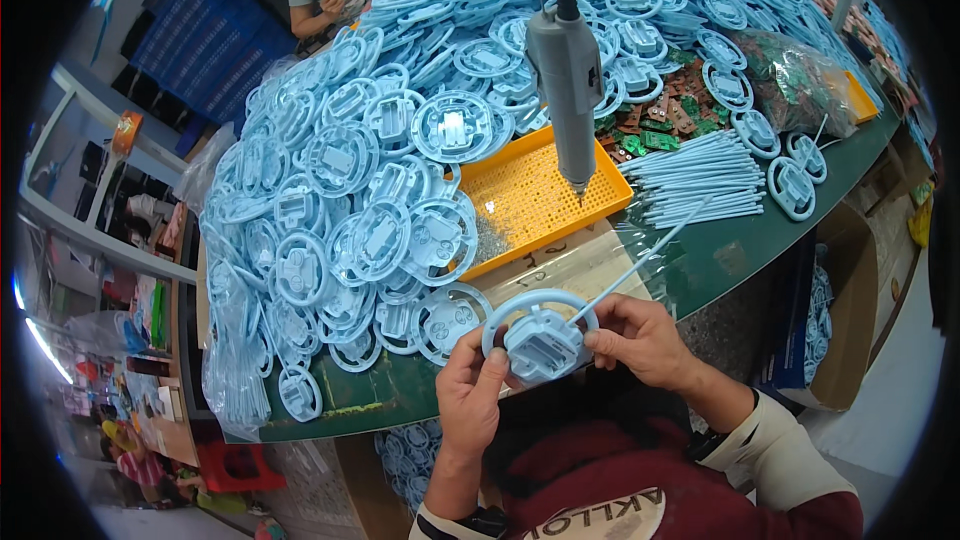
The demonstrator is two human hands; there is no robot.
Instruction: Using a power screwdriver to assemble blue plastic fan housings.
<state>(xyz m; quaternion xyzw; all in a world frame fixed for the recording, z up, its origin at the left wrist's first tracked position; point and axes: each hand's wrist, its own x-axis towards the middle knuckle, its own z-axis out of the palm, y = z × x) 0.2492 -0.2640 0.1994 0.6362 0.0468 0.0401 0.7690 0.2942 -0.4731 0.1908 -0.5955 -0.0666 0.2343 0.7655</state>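
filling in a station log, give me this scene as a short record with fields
left hand: grips left side of light-blue ring part
right hand: grips its right side
thin rod: lower end at the ring part, slanting up right
tool: grey power screwdriver, tip down, seen against yellow tray
tray contents: small metal pieces
right of tray: light-blue rod bundle
table: green, heaped with light-blue parts
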